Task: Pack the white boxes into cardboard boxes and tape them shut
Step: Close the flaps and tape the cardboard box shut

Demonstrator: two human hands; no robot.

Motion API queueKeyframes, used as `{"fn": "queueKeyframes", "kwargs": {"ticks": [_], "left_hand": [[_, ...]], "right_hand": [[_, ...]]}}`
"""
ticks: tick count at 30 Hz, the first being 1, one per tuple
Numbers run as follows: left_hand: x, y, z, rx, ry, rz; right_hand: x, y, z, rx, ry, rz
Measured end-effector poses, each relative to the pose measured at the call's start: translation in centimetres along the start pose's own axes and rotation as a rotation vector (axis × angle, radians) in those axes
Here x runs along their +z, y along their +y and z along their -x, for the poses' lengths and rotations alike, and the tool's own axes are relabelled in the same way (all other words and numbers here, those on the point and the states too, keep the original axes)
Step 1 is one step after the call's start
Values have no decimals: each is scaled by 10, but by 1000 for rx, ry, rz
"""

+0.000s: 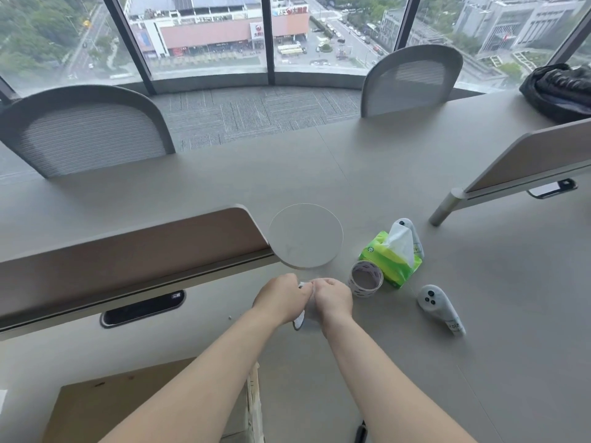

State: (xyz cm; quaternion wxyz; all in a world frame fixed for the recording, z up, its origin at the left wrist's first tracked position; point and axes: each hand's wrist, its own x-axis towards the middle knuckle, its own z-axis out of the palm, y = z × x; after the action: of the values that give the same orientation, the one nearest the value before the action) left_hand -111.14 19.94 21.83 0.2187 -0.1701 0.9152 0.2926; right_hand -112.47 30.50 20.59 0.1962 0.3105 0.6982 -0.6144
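Left grip (283,298) and right grip (334,302), both bare hands, meet knuckle to knuckle just above the surface (479,282). The fingers of each are curled, pinching a short tape strip (299,320) between them. One printed end of the strip hangs below the left grip.

The tape roll (366,279) stands on the surface just beside the right grip. A green tissue pack (391,259) touches the roll on its far side. Two grey controllers lie near the pack, one (439,310) to its right and one (412,235) behind it.

The cardboard box (128,407) sits at the near left, partly under the left forearm. A round disc (305,235) and a divider panel (128,251) lie beyond the grips.
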Motion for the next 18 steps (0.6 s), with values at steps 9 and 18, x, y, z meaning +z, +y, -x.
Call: {"fn": "queueKeyframes", "kwargs": {"ticks": [9,18], "left_hand": [[-35,-27,59,91,186,77],[-94,-108,160,241,399,166]], "right_hand": [[4,-7,65,-325,-120,58],[53,15,179,-582,-254,111]]}}
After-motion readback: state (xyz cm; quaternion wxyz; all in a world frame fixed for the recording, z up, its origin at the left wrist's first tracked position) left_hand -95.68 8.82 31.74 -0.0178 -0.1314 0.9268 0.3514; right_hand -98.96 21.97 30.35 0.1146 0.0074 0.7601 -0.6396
